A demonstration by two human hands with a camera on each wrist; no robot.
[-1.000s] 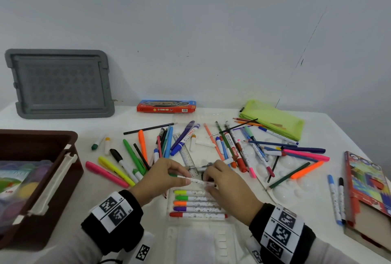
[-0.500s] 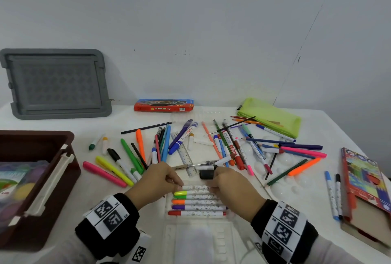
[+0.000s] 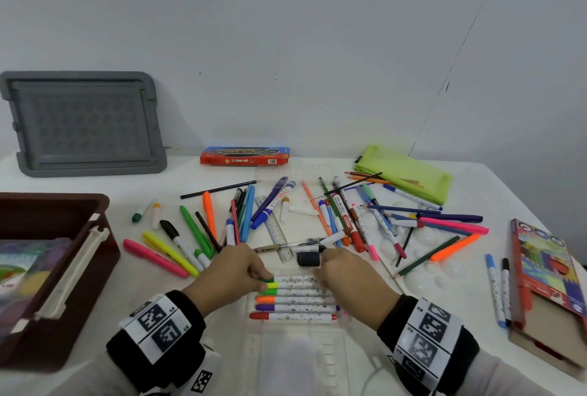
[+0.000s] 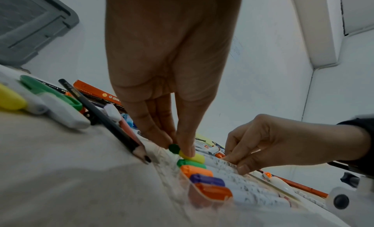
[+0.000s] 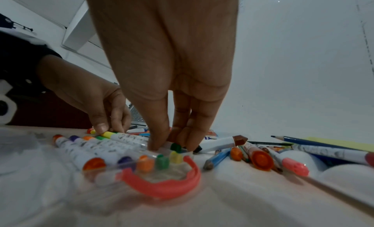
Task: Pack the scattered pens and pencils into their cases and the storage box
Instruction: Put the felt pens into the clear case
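Observation:
A clear plastic marker case (image 3: pixel 286 351) lies at the table's front edge, with yellow, green, orange, purple and red markers (image 3: pixel 293 308) side by side in it. Both hands hold a white marker with a dark green cap (image 3: pixel 292 278) across the far end of that row, right beside the yellow one. My left hand (image 3: pixel 263 278) pinches its capped end (image 4: pixel 174 148) between thumb and fingers. My right hand (image 3: pixel 317 279) pinches the other end (image 5: pixel 175 147). Whether the marker sits fully in its slot is hidden by the fingers.
Scattered pens and pencils (image 3: pixel 349 214) cover the table's middle, and a black object (image 3: pixel 308 259) lies just behind the case. A brown storage box (image 3: pixel 95 237) stands left, its grey lid (image 3: pixel 82 122) against the wall. A red box (image 3: pixel 244 156), green pouch (image 3: pixel 409 173) and pencil box (image 3: pixel 546 268) lie around.
Both hands have brought the dark green marker down from just above the case to the far end of the row, next to the yellow marker.

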